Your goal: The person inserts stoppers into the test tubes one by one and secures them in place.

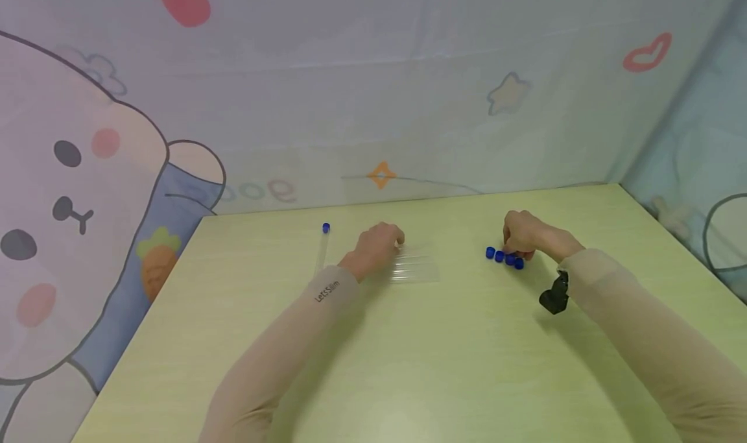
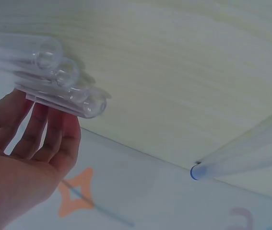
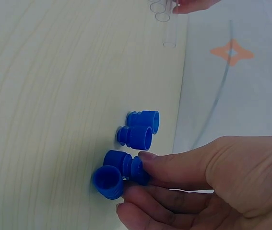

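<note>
Several clear test tubes [image 1: 414,271] lie side by side on the table, their rounded ends toward my left hand [image 1: 376,245]. The fingertips and thumb of that hand grip the outermost test tube [image 2: 61,103] near its rounded end. Over on the right, my right hand [image 1: 522,232] pinches a blue cap [image 3: 139,171] between thumb and fingers. Right beside it, another blue cap [image 3: 108,182] lies with its open end showing. Two further caps, a nearer cap [image 3: 136,137] and a farther cap [image 3: 145,120], rest on their sides in the same row.
A tube with a blue cap [image 1: 326,227] on it lies apart, left of my left hand. The pale wooden table [image 1: 420,359] ends at a printed cloth backdrop [image 1: 327,106]. A black wrist camera [image 1: 554,295] sticks out below my right sleeve.
</note>
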`<state>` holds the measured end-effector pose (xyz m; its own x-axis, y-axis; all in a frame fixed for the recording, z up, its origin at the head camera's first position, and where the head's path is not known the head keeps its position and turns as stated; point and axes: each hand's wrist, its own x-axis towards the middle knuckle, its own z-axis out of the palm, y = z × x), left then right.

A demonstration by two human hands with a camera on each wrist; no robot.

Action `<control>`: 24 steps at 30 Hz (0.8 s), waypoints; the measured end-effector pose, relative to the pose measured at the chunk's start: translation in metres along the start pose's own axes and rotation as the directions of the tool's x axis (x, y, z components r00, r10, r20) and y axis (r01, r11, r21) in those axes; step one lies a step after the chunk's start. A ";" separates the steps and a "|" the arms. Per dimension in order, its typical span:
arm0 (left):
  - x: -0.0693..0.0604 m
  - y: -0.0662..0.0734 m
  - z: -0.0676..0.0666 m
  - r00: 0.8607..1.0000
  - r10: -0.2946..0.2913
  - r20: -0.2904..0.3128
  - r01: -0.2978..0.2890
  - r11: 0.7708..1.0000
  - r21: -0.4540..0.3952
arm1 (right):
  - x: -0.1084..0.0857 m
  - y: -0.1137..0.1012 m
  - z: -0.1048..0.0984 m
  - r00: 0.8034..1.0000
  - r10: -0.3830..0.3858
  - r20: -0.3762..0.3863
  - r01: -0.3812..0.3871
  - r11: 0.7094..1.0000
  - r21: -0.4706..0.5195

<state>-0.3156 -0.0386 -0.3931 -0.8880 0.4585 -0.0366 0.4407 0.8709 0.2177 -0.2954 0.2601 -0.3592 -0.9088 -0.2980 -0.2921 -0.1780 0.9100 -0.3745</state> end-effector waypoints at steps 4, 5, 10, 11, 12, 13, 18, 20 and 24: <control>0.002 -0.001 0.002 1.000 0.005 0.003 -0.005 1.000 0.000 | -0.001 -0.001 -0.001 1.000 0.002 0.000 -0.002 1.000 -0.004; 0.002 -0.001 0.002 1.000 0.011 -0.003 -0.011 1.000 0.001 | -0.001 -0.001 -0.001 1.000 0.001 0.001 -0.001 1.000 -0.006; -0.001 -0.004 0.001 0.995 0.056 -0.082 -0.053 0.998 0.033 | -0.001 0.000 -0.001 1.000 -0.001 -0.002 0.001 1.000 -0.007; -0.001 -0.005 0.001 0.993 0.065 -0.101 -0.061 0.997 0.048 | -0.001 0.000 0.000 1.000 -0.004 -0.004 0.004 1.000 -0.011; -0.002 -0.006 0.001 0.990 0.075 -0.118 -0.068 0.996 0.058 | -0.001 0.001 0.000 1.000 -0.006 -0.006 0.006 1.000 -0.015; -0.003 -0.007 0.001 0.988 0.084 -0.133 -0.075 0.995 0.070 | -0.001 0.001 0.000 1.000 -0.006 -0.011 0.005 1.000 -0.016; -0.010 -0.008 -0.001 0.977 0.118 -0.180 -0.101 0.990 0.101 | -0.001 0.001 0.001 0.989 -0.072 -0.127 0.064 0.996 -0.065; -0.011 -0.008 -0.002 0.973 0.126 -0.196 -0.107 0.989 0.105 | 0.000 -0.001 0.002 0.972 -0.108 -0.210 0.094 0.993 -0.075; -0.012 -0.007 -0.004 0.965 0.141 -0.222 -0.117 0.986 0.117 | 0.006 -0.007 0.004 0.927 -0.147 -0.347 0.151 0.988 -0.015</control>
<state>-0.3088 -0.0512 -0.3904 -0.8239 0.5256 0.2118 0.5538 0.8260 0.1046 -0.2982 0.2509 -0.3620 -0.9467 -0.3096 0.0892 -0.3186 0.8589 -0.4009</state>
